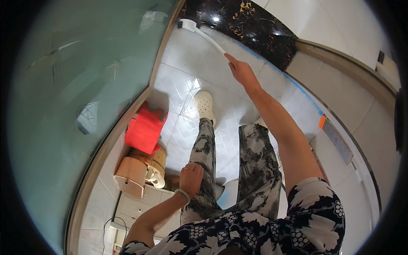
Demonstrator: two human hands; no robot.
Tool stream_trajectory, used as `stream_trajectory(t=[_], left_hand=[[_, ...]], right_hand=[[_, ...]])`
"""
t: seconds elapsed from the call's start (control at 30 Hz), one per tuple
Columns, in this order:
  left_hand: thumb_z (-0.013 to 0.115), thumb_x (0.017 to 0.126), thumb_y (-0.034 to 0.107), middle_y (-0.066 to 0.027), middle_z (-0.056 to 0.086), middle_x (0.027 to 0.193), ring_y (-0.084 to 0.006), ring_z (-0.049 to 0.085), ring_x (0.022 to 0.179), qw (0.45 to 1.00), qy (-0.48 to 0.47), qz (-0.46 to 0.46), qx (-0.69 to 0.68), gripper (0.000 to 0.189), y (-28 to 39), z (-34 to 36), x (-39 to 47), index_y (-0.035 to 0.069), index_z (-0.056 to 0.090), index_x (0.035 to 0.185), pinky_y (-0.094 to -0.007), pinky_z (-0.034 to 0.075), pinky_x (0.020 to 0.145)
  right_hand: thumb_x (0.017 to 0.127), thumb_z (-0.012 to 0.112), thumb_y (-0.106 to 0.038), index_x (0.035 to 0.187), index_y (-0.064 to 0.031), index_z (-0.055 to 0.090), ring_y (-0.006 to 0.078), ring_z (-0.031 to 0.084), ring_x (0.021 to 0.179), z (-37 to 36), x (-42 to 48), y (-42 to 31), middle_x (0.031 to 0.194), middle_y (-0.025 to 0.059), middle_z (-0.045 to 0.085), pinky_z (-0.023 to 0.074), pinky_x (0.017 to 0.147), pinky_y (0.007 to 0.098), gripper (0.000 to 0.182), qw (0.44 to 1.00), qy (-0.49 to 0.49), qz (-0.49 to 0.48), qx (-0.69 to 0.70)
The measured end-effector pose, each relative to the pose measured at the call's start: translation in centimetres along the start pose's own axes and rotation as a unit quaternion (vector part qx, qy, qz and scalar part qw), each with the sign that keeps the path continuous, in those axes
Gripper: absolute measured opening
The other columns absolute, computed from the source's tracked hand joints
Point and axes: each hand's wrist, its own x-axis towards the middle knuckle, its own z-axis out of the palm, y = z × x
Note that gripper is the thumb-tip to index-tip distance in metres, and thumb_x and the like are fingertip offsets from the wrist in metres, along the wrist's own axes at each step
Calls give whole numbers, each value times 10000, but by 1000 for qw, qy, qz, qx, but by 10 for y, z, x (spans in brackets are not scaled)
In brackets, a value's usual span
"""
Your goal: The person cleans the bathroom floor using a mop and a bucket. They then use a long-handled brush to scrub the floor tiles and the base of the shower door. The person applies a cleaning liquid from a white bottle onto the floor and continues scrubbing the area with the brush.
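My right hand [243, 75] is stretched forward and grips the end of a long white brush handle [211, 40]. At the far end, the white brush head [188, 25] with dark bristles is close to the corner between the frosted glass panel's frame and the black marbled sill. My left hand [192, 179] rests on my left trouser leg [204, 143]; its fingers are bent over the leg and their tips are hidden. Under the brush lies the pale tiled floor [188, 52], shiny with wet-looking reflections.
A frosted glass panel [79, 79] fills the left side. The black marbled sill [242, 22] crosses the top. A red cloth [146, 129] hangs over a wooden bucket [157, 154], beside a pinkish plastic basin [130, 178]. My cream clog [204, 103] stands on the tiles. A blue strip [299, 87] edges the floor.
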Motion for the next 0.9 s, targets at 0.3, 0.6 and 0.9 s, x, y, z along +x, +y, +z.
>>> stream_trajectory(t=[0.3,0.6,0.9], left_hand=[[539,924,157,-143,595,914,-340,548,903,1000,-1,-16,22,113,10,4,-5,50,567,900,-468,437,775],[557,910,150,-161,605,900,-355,558,892,999,-29,-23,24,127,24,2,12,31,590,936,-468,445,778],[573,884,114,-169,599,878,-373,549,867,1000,-3,-25,6,101,32,13,9,14,585,885,-485,433,746]], right_hand=[[940,497,-137,1411,-311,419,414,641,737,-85,-229,154,811,245,648,506,654,484,508,987,-2,143,-75],[942,497,-159,1359,-281,480,412,623,793,-34,-83,89,850,235,641,492,714,477,435,997,-26,72,-8],[940,499,-138,1394,-308,441,411,643,734,-91,-242,213,819,234,654,502,652,487,489,983,-27,168,-62]])
